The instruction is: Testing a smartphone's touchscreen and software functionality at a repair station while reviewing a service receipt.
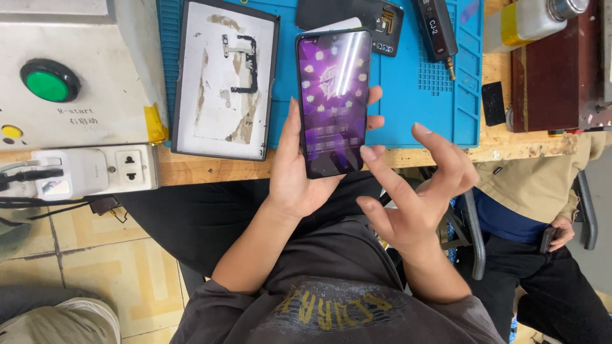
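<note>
- Centre of the frame: a phone screen (334, 99), tall rectangle, lit purple with pale star-like shapes and a white emblem near its top.
- Far left, below the green button: a line of small dark lettering (76, 115) printed on the grey box.
- Top, right of centre: a black stick-shaped tool carries a small white label (433, 25).

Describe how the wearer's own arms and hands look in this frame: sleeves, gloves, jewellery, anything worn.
Both hands are bare: the left hand and right hand show no gloves, rings or watch. The forearms are uncovered; short dark grey sleeves of a T-shirt with a faded yellow print end near the elbows.
</note>
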